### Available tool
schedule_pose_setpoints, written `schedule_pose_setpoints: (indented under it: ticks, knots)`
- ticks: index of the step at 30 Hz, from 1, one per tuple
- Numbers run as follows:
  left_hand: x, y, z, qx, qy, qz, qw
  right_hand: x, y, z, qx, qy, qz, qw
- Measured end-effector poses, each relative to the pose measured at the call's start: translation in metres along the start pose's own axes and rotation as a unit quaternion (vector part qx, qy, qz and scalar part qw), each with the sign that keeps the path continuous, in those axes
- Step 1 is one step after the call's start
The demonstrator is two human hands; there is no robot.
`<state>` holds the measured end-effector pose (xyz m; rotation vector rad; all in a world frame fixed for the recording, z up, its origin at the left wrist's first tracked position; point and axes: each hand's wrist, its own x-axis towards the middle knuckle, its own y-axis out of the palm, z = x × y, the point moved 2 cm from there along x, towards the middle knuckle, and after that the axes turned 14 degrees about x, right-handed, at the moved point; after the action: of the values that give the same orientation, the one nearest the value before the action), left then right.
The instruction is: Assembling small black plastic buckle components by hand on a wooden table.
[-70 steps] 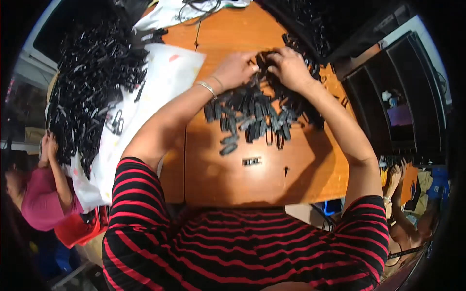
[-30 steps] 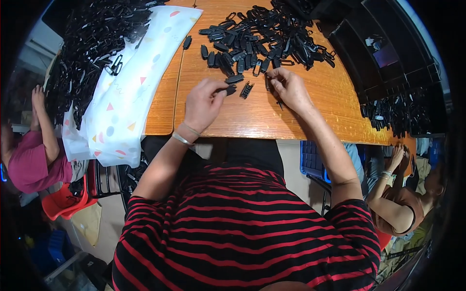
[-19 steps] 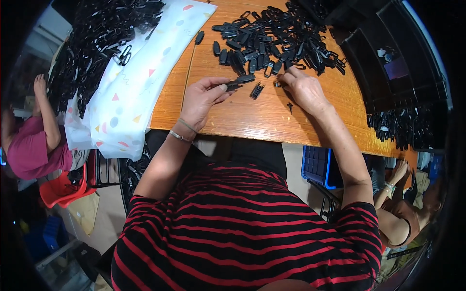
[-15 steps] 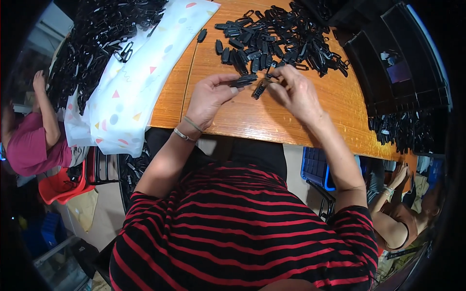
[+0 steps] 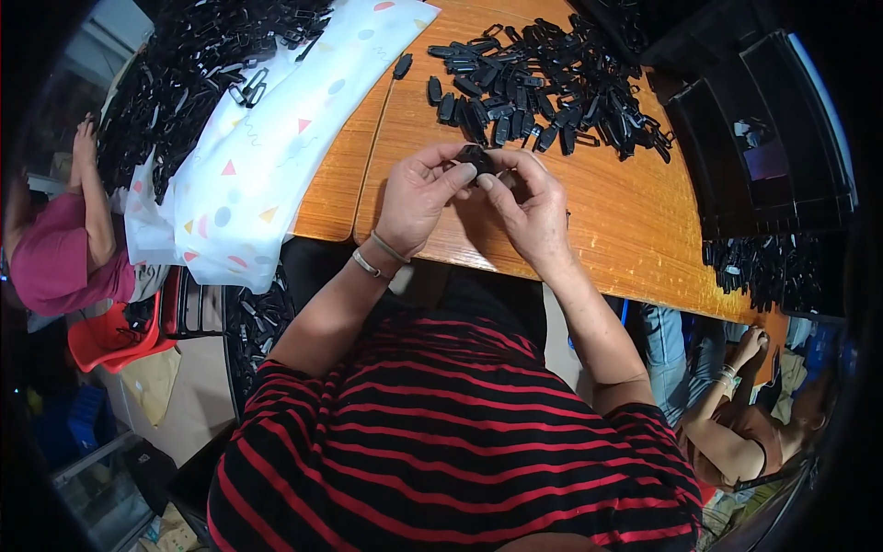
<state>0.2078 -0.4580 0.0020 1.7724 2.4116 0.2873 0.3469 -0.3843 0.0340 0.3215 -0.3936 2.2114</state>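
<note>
Left hand and right hand both pinching one small black plastic clip | clip's axis unclear | heap of black plastic clips at 12 o'clock on orange wooden desk

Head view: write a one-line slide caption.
Both hands, left and right, pinch a black clip above an orange table.

We see left hand and right hand meeting over wooden bench, fingers pinching small black plastic part between them. Heap of black parts beyond hands. Patterned white sheet at left, piled with more black parts. Black trays at right.
</note>
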Motion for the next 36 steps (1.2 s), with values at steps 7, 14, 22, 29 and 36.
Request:
schedule_pose_setpoints:
  ticks: [7,14,22,29,36]
  knots:
    - [-0.001,0.002,-0.009,0.114,0.097,-0.044,0.988,0.005,0.0,0.014,-0.063,-0.058,0.003,0.996]
    - [-0.011,0.015,-0.013,0.145,0.142,-0.056,0.978,-0.005,0.008,0.005,-0.062,-0.124,-0.032,0.99]
    - [-0.026,0.011,-0.015,0.332,0.185,-0.08,0.922,-0.021,0.02,-0.005,-0.102,-0.106,-0.046,0.988]
    - [-0.031,0.005,-0.018,0.141,0.092,-0.009,0.986,-0.025,0.031,-0.006,-0.025,-0.095,0.045,0.994]
    - [-0.039,0.006,-0.022,0.269,0.202,-0.016,0.941,-0.043,0.048,-0.002,0.034,-0.051,0.017,0.998]
